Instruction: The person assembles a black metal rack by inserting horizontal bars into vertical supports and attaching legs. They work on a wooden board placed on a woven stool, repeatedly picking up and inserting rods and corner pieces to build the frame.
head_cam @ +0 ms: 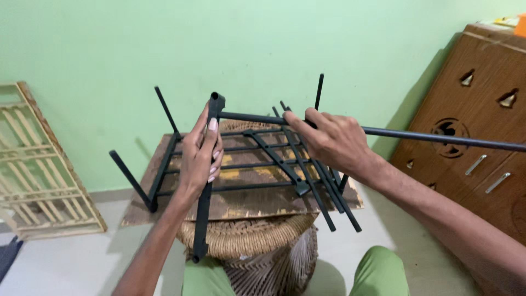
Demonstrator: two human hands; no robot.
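Note:
My left hand [200, 156] grips a black metal bar [204, 214] that stands nearly upright, its open top end above my fingers. My right hand [331, 140] is closed around a long thin black rod [438, 137] that runs from the bar's top out to the right. Beneath both hands a black metal rack frame [164, 167] lies upside down with its legs pointing up. It rests on a worn wooden board [246, 203], which sits on a woven cane stool [252, 241].
A brown wooden cabinet [476, 126] with metal handles stands at the right. A pale slatted wooden frame [33, 170] leans against the green wall at the left. My knees in green trousers [378, 274] flank the stool.

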